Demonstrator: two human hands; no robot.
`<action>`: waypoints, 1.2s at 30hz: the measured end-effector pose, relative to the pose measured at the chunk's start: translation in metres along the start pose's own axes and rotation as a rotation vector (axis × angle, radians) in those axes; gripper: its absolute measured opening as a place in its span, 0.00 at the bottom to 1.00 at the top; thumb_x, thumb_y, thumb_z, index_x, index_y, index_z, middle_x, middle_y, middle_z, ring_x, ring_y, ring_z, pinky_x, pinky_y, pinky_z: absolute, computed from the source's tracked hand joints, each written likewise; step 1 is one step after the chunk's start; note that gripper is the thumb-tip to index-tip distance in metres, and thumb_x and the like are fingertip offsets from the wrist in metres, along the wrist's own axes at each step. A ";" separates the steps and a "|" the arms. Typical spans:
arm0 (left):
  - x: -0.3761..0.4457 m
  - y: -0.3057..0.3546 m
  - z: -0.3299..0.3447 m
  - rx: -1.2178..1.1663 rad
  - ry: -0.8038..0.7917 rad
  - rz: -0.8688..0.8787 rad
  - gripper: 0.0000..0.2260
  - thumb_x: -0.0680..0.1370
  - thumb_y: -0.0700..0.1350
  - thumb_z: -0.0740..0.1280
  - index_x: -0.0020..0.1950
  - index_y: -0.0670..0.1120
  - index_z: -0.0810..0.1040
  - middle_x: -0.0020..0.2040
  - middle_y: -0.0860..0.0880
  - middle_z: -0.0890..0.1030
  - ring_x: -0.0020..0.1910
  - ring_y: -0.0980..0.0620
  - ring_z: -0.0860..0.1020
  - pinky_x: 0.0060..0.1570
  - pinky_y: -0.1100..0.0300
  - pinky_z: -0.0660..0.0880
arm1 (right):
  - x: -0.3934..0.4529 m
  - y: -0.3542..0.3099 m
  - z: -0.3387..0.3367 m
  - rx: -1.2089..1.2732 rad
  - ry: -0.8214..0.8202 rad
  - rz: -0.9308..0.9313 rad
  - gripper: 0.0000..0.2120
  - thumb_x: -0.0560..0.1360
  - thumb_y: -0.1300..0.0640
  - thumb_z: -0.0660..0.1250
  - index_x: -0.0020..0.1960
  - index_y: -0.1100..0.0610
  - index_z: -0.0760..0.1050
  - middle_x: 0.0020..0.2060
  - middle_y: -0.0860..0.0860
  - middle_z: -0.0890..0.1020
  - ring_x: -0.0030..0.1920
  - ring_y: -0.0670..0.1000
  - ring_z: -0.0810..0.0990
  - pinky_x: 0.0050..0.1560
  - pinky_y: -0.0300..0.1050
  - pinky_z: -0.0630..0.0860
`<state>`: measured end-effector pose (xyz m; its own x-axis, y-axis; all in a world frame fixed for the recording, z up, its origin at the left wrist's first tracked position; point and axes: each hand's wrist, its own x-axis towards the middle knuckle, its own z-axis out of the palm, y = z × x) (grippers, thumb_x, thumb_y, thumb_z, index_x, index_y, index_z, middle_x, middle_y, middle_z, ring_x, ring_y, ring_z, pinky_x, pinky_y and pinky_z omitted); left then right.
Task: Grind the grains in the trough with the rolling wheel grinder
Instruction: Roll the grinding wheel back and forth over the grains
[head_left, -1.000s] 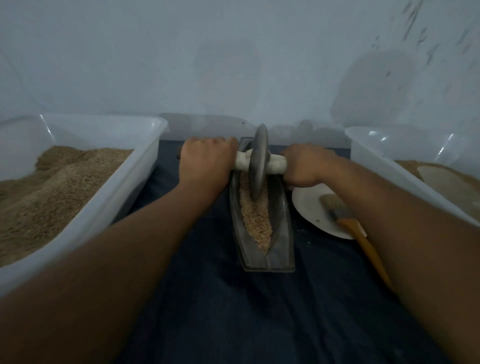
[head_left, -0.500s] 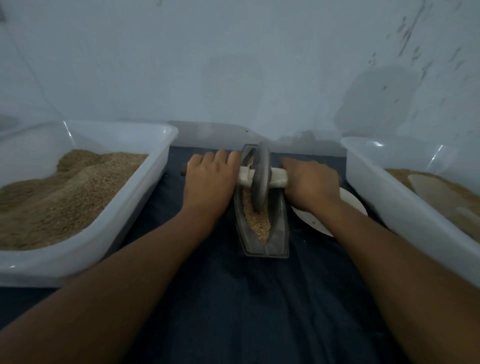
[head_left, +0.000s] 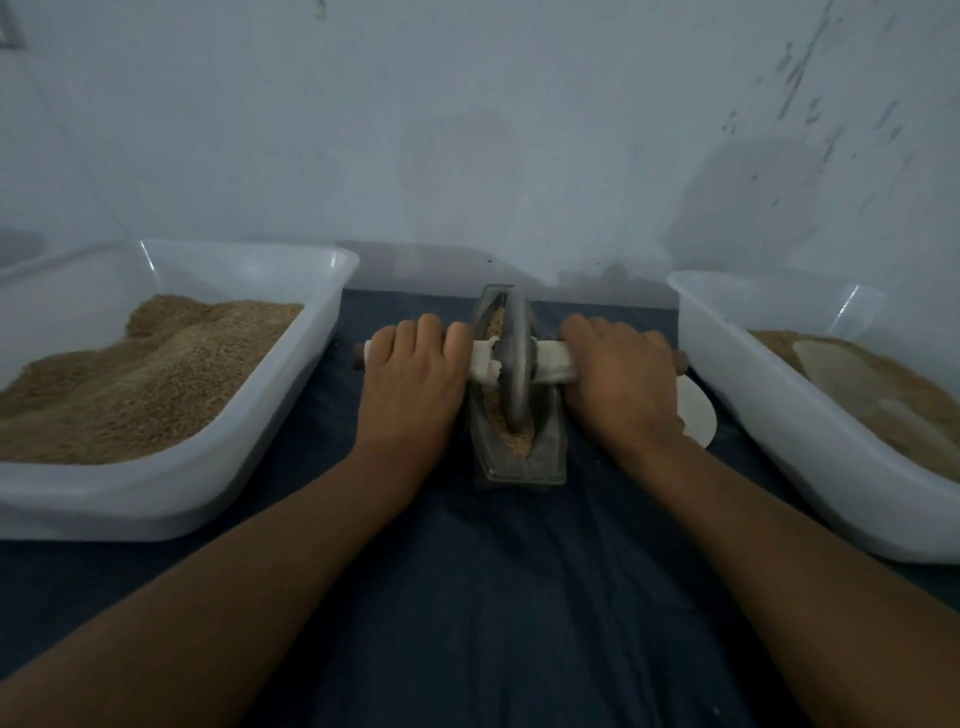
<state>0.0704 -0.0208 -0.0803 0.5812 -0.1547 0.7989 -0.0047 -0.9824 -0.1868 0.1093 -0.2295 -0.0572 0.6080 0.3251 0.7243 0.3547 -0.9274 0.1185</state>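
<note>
**Grey wheel set in the trough, both hands on the axle**

Grey metal makes up the rolling wheel (head_left: 514, 364), which stands upright on its edge at the centre of the frame, its lower rim sunk into the trough (head_left: 545, 452). That trough is a narrow, boat-shaped metal vessel lying lengthwise on a dark blue cloth (head_left: 493, 597), one end toward the wall and the other toward the camera. Tan grains (head_left: 519, 441) lie along its bottom, showing both at the near end below the wheel and at the far end just left of the wheel's upper rim.

A handle bar (head_left: 550, 366) wrapped in pale cloth runs crosswise through the wheel's hub. The left hand (head_left: 415, 379) grips this bar just left of the wheel, fingers curled over the top. The right hand (head_left: 618, 379) grips it just right of the wheel in the same way. A dark bare end of the bar pokes out beyond each hand.

At the left of the frame sits a white plastic tub (head_left: 322, 322) heaped with brown grain. At the right sits a second white tub (head_left: 753, 384), also holding brown material, with a pale flat object lying on top of it. Between the right hand and that tub, part of a white plate (head_left: 698, 421) rests on the cloth. A pale, stained wall (head_left: 467, 130) fills the upper half of the frame.
</note>
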 end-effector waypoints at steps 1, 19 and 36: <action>0.000 0.000 0.001 0.001 0.009 0.003 0.04 0.75 0.39 0.57 0.49 0.46 0.66 0.43 0.45 0.71 0.41 0.44 0.69 0.45 0.50 0.65 | 0.001 0.000 0.001 -0.001 0.007 -0.003 0.05 0.73 0.57 0.68 0.45 0.53 0.71 0.36 0.49 0.75 0.36 0.54 0.73 0.39 0.48 0.58; 0.057 -0.010 0.037 0.045 -0.183 0.022 0.09 0.76 0.42 0.65 0.45 0.49 0.65 0.41 0.48 0.78 0.39 0.45 0.77 0.40 0.54 0.60 | 0.071 0.025 0.033 -0.012 -0.558 0.022 0.09 0.69 0.48 0.70 0.45 0.44 0.71 0.37 0.46 0.74 0.33 0.48 0.70 0.32 0.43 0.64; 0.055 -0.009 0.037 0.009 -0.123 0.029 0.04 0.76 0.41 0.64 0.47 0.48 0.70 0.40 0.48 0.78 0.39 0.45 0.77 0.39 0.54 0.62 | 0.065 0.022 0.033 -0.006 -0.477 0.068 0.07 0.69 0.48 0.70 0.43 0.44 0.71 0.37 0.46 0.76 0.33 0.51 0.70 0.30 0.41 0.60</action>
<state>0.1321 -0.0166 -0.0560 0.6766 -0.1680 0.7169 -0.0159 -0.9767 -0.2140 0.1802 -0.2221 -0.0300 0.8880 0.3112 0.3385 0.2998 -0.9500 0.0870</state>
